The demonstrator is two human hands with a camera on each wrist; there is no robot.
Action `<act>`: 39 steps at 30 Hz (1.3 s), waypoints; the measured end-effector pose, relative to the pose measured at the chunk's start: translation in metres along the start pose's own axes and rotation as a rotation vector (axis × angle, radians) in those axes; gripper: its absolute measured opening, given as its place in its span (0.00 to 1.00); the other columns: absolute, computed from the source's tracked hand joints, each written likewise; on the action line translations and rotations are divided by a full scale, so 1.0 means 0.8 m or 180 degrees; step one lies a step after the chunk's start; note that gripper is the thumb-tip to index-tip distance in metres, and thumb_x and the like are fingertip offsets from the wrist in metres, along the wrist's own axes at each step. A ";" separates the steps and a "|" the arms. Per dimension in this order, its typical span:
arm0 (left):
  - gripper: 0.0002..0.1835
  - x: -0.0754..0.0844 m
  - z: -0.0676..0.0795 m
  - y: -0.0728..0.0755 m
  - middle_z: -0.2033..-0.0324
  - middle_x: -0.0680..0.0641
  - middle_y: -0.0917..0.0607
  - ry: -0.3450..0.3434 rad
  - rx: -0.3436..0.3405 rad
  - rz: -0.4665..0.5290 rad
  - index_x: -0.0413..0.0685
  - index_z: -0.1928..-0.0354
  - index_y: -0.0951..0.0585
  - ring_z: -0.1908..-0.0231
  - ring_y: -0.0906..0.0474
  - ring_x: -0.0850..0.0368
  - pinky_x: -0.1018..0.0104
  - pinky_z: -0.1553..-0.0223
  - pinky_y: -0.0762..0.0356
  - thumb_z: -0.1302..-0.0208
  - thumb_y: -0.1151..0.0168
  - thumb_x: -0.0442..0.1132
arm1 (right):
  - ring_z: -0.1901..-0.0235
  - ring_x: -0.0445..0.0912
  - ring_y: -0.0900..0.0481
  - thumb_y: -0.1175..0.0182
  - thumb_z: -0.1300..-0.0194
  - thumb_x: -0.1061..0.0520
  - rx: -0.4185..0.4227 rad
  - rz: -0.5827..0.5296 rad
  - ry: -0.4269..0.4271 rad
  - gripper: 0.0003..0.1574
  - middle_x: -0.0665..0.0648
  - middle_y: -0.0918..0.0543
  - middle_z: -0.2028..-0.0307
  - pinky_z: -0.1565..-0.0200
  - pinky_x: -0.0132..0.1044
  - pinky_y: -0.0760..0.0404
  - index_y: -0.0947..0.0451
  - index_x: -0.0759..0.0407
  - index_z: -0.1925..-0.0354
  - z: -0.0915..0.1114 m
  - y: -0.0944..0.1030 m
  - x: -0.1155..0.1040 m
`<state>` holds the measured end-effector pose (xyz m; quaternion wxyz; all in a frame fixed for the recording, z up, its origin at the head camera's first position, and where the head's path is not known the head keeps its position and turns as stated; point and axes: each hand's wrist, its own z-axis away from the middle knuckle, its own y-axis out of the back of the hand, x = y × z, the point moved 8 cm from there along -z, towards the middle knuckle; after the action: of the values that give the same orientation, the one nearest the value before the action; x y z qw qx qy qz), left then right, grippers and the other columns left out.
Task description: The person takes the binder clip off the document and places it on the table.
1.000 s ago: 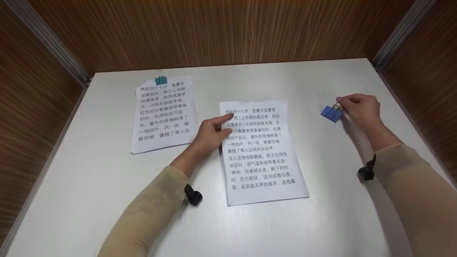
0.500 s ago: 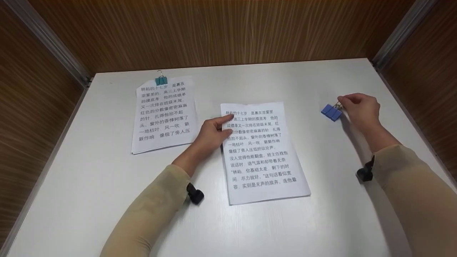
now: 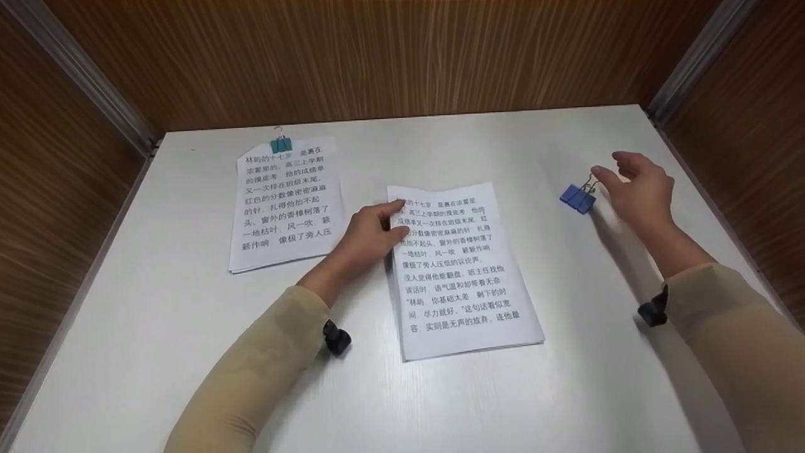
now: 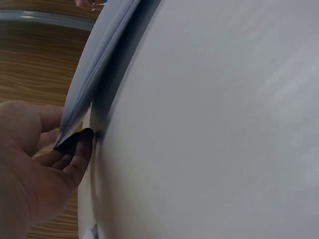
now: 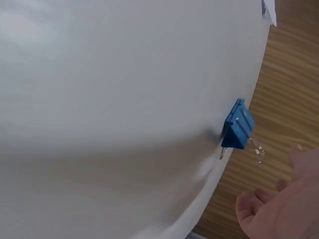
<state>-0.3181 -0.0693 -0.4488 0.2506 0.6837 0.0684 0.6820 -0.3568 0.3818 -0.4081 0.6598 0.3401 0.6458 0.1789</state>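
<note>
My left hand (image 3: 372, 234) grips the upper left edge of a stack of printed sheets (image 3: 465, 286), thumb and fingers on either side of it. In the left wrist view that edge of the paper (image 4: 94, 69) is lifted off the tabletop, with fingers of the left hand (image 4: 47, 159) under it. To the right, a blue binder clip (image 3: 577, 199) rests on the table with its wire handles spread apart. My right hand (image 3: 638, 189) is beside it, thumb and index finger parted, thumb tip near a handle. The right wrist view shows a gap between the clip (image 5: 238, 127) and the right hand (image 5: 284, 204).
A second stack of printed sheets (image 3: 286, 214) lies at the back left, held at its top by a teal binder clip (image 3: 281, 145). Wood-grain panels (image 3: 402, 60) enclose the white table (image 3: 490, 402) at the back and sides.
My right thumb and index finger have come apart and let go of the blue binder clip's handle. The top edge of the gripped stack now bows more. The left hand keeps its hold.
</note>
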 end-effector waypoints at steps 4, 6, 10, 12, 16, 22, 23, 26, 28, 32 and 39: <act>0.35 0.012 0.008 0.009 0.40 0.41 0.15 -0.0025 0.0065 -0.0381 0.42 0.21 0.32 0.44 0.16 0.53 0.61 0.38 0.22 0.27 0.33 0.39 | 0.24 0.62 0.35 0.38 0.24 0.36 0.0009 0.0205 0.0411 0.49 0.63 0.33 0.22 0.28 0.60 0.32 0.38 0.57 0.18 0.021 -0.005 -0.027; 0.35 0.018 0.013 0.013 0.36 0.38 0.17 -0.0087 0.0154 -0.0662 0.40 0.22 0.31 0.38 0.19 0.48 0.58 0.33 0.24 0.27 0.32 0.40 | 0.23 0.64 0.36 0.35 0.25 0.37 -0.0039 0.0297 0.0597 0.50 0.65 0.34 0.22 0.27 0.61 0.34 0.38 0.58 0.18 0.032 -0.011 -0.042; 0.35 0.031 0.029 0.016 0.28 0.32 0.26 -0.0254 0.0361 -0.1314 0.38 0.24 0.28 0.27 0.31 0.39 0.52 0.24 0.37 0.26 0.32 0.46 | 0.23 0.67 0.39 0.28 0.29 0.43 -0.0182 0.0508 0.1014 0.51 0.70 0.36 0.23 0.25 0.62 0.37 0.36 0.63 0.20 0.061 -0.031 -0.074; 0.36 0.034 0.039 0.013 0.26 0.30 0.30 -0.0308 0.0369 -0.1552 0.38 0.24 0.29 0.25 0.35 0.36 0.49 0.23 0.39 0.25 0.33 0.49 | 0.24 0.69 0.38 0.26 0.31 0.45 -0.0288 0.0629 0.1197 0.51 0.73 0.36 0.23 0.27 0.64 0.36 0.35 0.64 0.21 0.078 -0.043 -0.088; 0.41 0.035 0.059 -0.001 0.23 0.31 0.36 -0.0316 0.0219 -0.1920 0.41 0.20 0.33 0.21 0.42 0.36 0.46 0.21 0.44 0.25 0.35 0.57 | 0.27 0.73 0.36 0.24 0.33 0.44 -0.0563 0.0897 0.1388 0.53 0.72 0.38 0.22 0.31 0.68 0.31 0.35 0.62 0.21 0.110 -0.069 -0.105; 0.55 0.028 0.089 -0.028 0.19 0.31 0.47 -0.0267 -0.0275 -0.2392 0.40 0.16 0.46 0.18 0.54 0.34 0.42 0.19 0.59 0.29 0.40 0.69 | 0.31 0.76 0.32 0.25 0.36 0.36 -0.1046 0.1399 0.1571 0.59 0.71 0.42 0.20 0.34 0.68 0.27 0.36 0.61 0.20 0.156 -0.108 -0.114; 0.57 0.027 0.094 -0.033 0.18 0.31 0.48 -0.0288 -0.0361 -0.2457 0.40 0.15 0.48 0.18 0.56 0.34 0.42 0.19 0.61 0.30 0.40 0.71 | 0.31 0.76 0.31 0.24 0.37 0.35 -0.1117 0.1473 0.1611 0.59 0.71 0.42 0.20 0.34 0.67 0.27 0.36 0.61 0.20 0.164 -0.113 -0.114; 0.59 0.026 0.113 -0.046 0.18 0.31 0.50 -0.0360 -0.0575 -0.2618 0.39 0.15 0.50 0.18 0.57 0.34 0.41 0.19 0.63 0.31 0.44 0.74 | 0.28 0.72 0.33 0.24 0.38 0.34 -0.1351 0.1660 0.1733 0.61 0.71 0.42 0.20 0.31 0.68 0.30 0.35 0.61 0.20 0.187 -0.130 -0.112; 0.60 0.025 0.124 -0.054 0.18 0.32 0.50 -0.0373 -0.0680 -0.2675 0.38 0.15 0.50 0.18 0.57 0.35 0.42 0.19 0.63 0.31 0.46 0.76 | 0.26 0.70 0.34 0.24 0.38 0.33 -0.1472 0.1725 0.1830 0.61 0.71 0.40 0.20 0.30 0.69 0.33 0.35 0.61 0.21 0.202 -0.138 -0.111; 0.60 0.025 0.142 -0.068 0.18 0.33 0.49 -0.0358 -0.0825 -0.2764 0.36 0.16 0.49 0.18 0.57 0.37 0.43 0.18 0.62 0.30 0.50 0.77 | 0.24 0.67 0.36 0.26 0.37 0.32 -0.1601 0.1773 0.2030 0.59 0.70 0.37 0.22 0.29 0.71 0.36 0.33 0.63 0.22 0.226 -0.144 -0.112; 0.59 0.019 0.148 -0.084 0.18 0.32 0.48 -0.0367 -0.0952 -0.2933 0.33 0.17 0.47 0.18 0.55 0.36 0.44 0.18 0.61 0.28 0.54 0.77 | 0.25 0.65 0.34 0.26 0.36 0.35 -0.1727 0.1838 0.2166 0.56 0.69 0.32 0.24 0.29 0.70 0.36 0.31 0.66 0.24 0.242 -0.151 -0.112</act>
<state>-0.1861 -0.0336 -0.4577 0.6253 0.5754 0.2512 0.4634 -0.2016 0.1939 -0.4377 0.4008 0.2437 0.6340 0.6148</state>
